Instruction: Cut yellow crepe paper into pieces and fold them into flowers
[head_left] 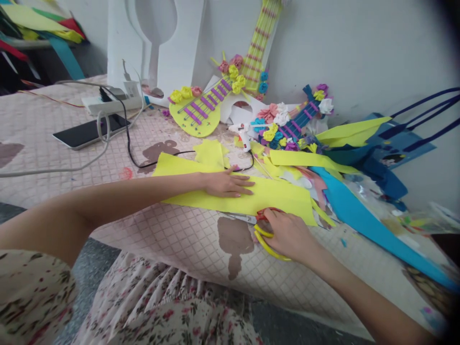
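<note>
Floral dress point(168, 306) nearest; R hand point(289, 235), fingers curled round scissors point(251, 219); L hand point(223, 184) flat on yel. sheet point(280, 194), fingers slightly spread, gripping nothing.

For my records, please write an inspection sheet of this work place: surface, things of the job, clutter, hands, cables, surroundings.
Surface: quilted cloth with brown patches.
Job's things: yellow sheet, flat; scissors at its near edge.
Clutter: blue strip and yellow strip at right; glue gun beyond the sheet.
Hands: left hand flat on the sheet; right hand holding the scissors.
Cables: white cable looped over a dark-screened device; black cable beside it.
Surroundings: guitar-shaped crafts and blue bag near a white wall.
</note>
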The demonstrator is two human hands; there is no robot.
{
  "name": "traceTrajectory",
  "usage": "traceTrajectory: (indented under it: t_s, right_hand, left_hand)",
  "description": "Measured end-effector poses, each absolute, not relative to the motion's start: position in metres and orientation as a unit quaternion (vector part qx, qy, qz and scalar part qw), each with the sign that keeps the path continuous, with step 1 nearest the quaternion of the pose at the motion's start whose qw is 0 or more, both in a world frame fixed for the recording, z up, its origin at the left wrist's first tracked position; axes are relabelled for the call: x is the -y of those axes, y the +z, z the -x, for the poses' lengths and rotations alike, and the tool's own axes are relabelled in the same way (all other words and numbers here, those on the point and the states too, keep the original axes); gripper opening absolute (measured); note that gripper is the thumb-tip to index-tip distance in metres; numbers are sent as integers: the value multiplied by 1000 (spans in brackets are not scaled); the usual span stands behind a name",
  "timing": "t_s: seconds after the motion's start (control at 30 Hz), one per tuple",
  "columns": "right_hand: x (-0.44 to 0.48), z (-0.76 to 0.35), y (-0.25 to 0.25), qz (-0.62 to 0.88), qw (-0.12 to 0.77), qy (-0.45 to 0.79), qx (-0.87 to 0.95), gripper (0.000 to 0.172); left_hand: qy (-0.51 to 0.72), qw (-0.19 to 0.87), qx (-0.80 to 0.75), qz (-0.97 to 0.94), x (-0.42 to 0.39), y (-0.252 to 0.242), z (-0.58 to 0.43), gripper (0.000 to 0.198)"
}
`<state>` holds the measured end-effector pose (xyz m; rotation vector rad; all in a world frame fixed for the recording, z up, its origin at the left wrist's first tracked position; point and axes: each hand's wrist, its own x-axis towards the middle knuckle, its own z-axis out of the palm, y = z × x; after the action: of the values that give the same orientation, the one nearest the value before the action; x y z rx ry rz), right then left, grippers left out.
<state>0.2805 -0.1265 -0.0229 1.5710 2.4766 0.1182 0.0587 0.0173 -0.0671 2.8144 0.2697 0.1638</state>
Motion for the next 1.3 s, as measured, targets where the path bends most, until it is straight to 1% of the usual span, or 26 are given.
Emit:
traceTrajectory:
  t_s: [0.17, 0.27, 0.4, 0.57, 0.83, 0.93, 1.13, 1.3]
  right_hand:
    - [128, -285, -26, -526, 109, 43, -842, 42]
    - [129, -288, -25, -521, 114, 48, -845, 43]
    - [130, -287, -22, -528, 107, 52, -841, 38]
    - [129, -279, -22, -528, 103, 44, -842, 41]
    - [123, -268, -23, -527, 98, 36, -843, 45]
    - [122, -269, -23, -522, 93, 32, -847, 44]
    - [124, -274, -22, -509, 111, 39, -853, 43]
    - [126, -273, -20, -512, 98, 35, -853, 42]
  left_hand:
    - [70, 179, -94, -977, -18, -69, -58, 47]
    - [95, 175, -86, -976, -19, -71, -58, 46]
    - [106, 166, -84, -977, -19, -73, -58, 46]
    - [118, 181, -83, -973, -18, -72, -58, 44]
    - [81, 163, -100, -978, -15, -68, -58, 47]
    - [94, 169, -95, -976, -15, -69, -58, 46]
    - [94, 169, -93, -977, -16, -69, -58, 46]
    - [103, 179, -88, -974, -16, -68, -59, 45]
